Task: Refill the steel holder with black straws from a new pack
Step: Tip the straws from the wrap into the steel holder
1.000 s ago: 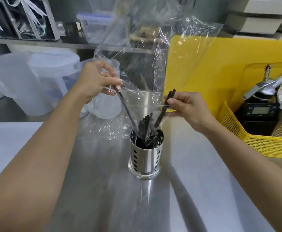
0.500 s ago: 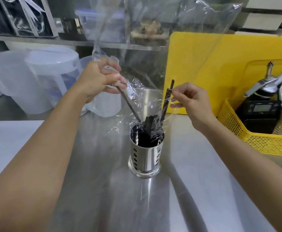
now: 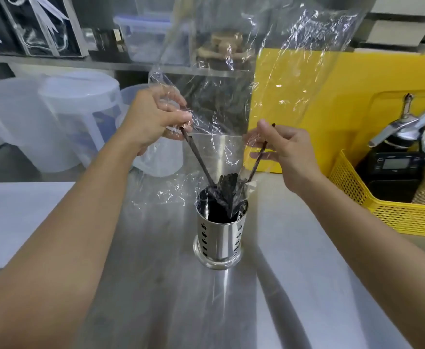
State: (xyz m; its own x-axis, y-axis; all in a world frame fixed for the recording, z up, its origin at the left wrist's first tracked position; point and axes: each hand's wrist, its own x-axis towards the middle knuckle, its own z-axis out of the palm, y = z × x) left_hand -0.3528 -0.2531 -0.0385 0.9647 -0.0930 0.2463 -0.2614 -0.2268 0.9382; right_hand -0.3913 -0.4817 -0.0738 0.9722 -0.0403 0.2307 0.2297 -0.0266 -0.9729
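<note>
Steel counter (image 3: 156, 285) filled the lower frame, both bare forearms reaching up over it from the bottom corners. At center, a perforated steel holder (image 3: 219, 238) stood upright on the counter, black straws (image 3: 227, 185) bunched inside, tops showing above the rim. Lower end of a clear plastic pack (image 3: 269, 71) dipped into the holder's mouth; the rest of the film rose crumpled toward the top of the frame.

Left hand (image 3: 153, 119), left of center, was closed on the film's left edge and pinched one black straw (image 3: 197, 157) that slanted down right into the holder. Right hand (image 3: 284, 147), right of center, pinched a second straw (image 3: 256, 159) along with the film's right edge; that straw slanted down left to the holder rim. Hands well apart, the film stretched between them.

Further back: translucent plastic jugs (image 3: 62, 117) at mid-left, a yellow board (image 3: 332, 96) upright behind the pack, a yellow basket (image 3: 395, 215) at right edge holding a dark device with a display (image 3: 395, 163). A shelf (image 3: 42, 59) ran across the upper left, with clear containers on it.
</note>
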